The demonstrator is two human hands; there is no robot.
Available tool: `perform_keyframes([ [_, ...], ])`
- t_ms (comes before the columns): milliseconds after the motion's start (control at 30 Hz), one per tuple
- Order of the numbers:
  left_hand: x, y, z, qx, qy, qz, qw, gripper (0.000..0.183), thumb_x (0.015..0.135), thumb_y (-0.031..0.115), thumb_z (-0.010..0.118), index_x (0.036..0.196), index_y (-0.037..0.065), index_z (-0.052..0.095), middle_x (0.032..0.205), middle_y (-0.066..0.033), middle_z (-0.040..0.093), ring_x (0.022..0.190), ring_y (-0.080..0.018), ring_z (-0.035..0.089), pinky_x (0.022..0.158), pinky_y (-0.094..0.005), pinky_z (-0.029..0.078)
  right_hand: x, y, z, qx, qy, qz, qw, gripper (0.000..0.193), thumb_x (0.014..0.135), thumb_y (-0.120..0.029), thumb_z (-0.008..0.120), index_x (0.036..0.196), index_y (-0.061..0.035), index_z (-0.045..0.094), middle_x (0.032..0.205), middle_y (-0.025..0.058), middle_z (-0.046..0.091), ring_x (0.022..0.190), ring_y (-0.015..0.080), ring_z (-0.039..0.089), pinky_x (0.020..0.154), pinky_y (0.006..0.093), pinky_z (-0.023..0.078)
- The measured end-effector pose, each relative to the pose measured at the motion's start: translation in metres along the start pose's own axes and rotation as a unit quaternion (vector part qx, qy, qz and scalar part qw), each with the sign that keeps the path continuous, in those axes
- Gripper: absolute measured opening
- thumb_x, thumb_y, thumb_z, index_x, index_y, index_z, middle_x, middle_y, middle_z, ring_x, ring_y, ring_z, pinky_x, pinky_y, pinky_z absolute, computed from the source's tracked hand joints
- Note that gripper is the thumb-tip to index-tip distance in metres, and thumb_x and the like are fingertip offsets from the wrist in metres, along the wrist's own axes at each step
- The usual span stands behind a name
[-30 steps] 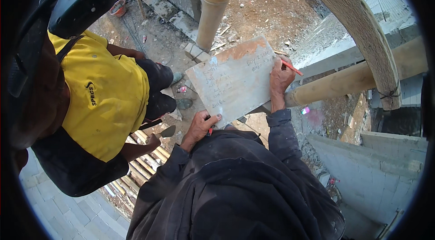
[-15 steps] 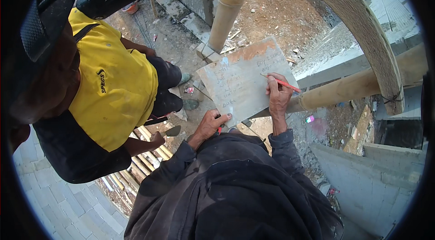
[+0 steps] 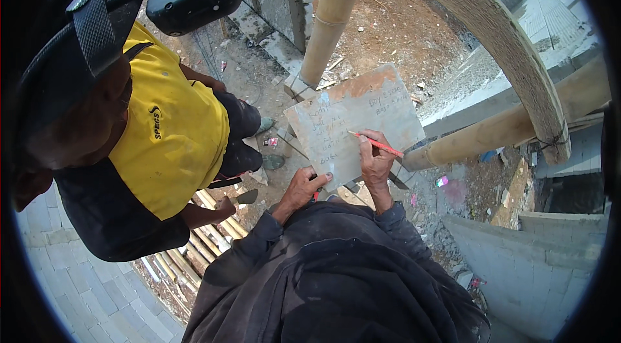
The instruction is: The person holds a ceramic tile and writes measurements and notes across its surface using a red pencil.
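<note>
A flat grey board [image 3: 349, 139] with handwriting and a reddish-brown stain along its far edge is held in front of my body. My left hand [image 3: 301, 191] grips its near left corner, thumb on top and fingers underneath. Something red and dark shows just below that thumb, too small to name. Between the fingers of my right hand [image 3: 376, 165] is a red pencil [image 3: 381, 145]. Its tip is over the middle of the board, beside the written lines; whether it touches cannot be made out.
At my left stands a person in a yellow and black shirt [image 3: 174, 129], a trowel [image 3: 248, 197] by their hand. Bamboo poles [image 3: 333, 19] and a curved wooden plank [image 3: 504, 26] rise beyond the board. Bamboo lengths [image 3: 200, 243] lie below left; a block wall [image 3: 517, 246] is at right.
My right hand and the pencil have moved left and nearer across the board. The board has shifted slightly. The person at left appears a little further right.
</note>
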State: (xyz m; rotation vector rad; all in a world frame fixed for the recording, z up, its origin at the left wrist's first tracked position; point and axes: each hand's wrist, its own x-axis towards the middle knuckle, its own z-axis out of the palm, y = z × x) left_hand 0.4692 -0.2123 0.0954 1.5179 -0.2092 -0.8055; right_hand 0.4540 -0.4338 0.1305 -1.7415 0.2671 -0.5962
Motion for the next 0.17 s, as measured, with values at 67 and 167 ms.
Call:
perform_keyframes([
  [67, 0.001, 0.0007, 0.0005, -0.013, 0.001, -0.001, 1.0, 0.04, 0.1, 0.03, 0.073, 0.118, -0.005, 0.077, 0.102, -0.0058, 0.078, 0.089, -0.0089, 0.065, 0.081, -0.0277, 0.052, 0.0016, -0.0053, -0.0003, 0.089, 0.011, 0.064, 0.994, 0.014, 0.101, -0.008, 0.068, 0.113, -0.0016, 0.072, 0.094, 0.0042, 0.071, 0.081, 0.0117, 0.063, 0.071, 0.0274, 0.052],
  [167, 0.0011, 0.0046, 0.0021, -0.031, 0.009, -0.013, 0.999, 0.04, 0.099, 0.031, 0.072, 0.118, -0.004, 0.078, 0.098, -0.0072, 0.078, 0.084, -0.0127, 0.066, 0.078, -0.0311, 0.053, 0.009, -0.0089, -0.0055, 0.082, 0.013, 0.071, 0.994, 0.014, 0.102, -0.009, 0.067, 0.114, -0.0027, 0.073, 0.093, 0.0049, 0.071, 0.079, 0.0137, 0.065, 0.072, 0.0277, 0.054],
])
